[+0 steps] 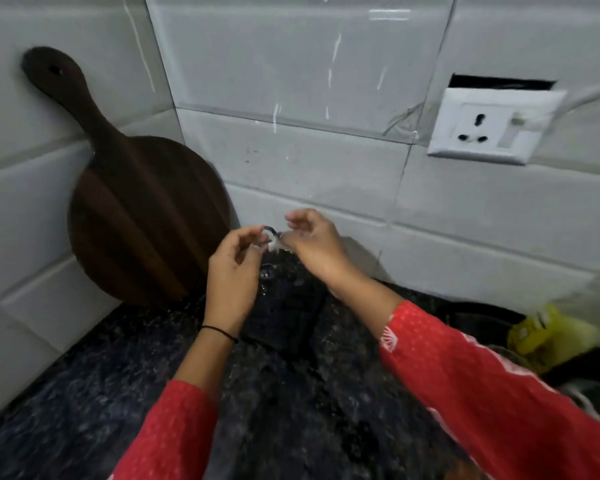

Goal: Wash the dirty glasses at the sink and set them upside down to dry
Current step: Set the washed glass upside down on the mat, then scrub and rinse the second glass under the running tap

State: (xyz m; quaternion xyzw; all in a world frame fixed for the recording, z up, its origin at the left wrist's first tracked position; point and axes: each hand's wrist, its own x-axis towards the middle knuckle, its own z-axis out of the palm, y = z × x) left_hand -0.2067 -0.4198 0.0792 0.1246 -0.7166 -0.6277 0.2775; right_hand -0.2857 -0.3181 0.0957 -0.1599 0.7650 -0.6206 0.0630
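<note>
A clear glass stands at the back of the dark granite counter, close to the tiled wall. It is see-through and blurred, so I cannot tell which end is up. My left hand holds its top from the left with curled fingers and thumb. From the right, my right hand pinches the same top edge. Both arms wear red sleeves.
A round dark wooden board with a handle leans in the wall corner, left of the hands. A white wall socket with a plugged cable sits at upper right. A yellow object and a dark basin edge lie at the right.
</note>
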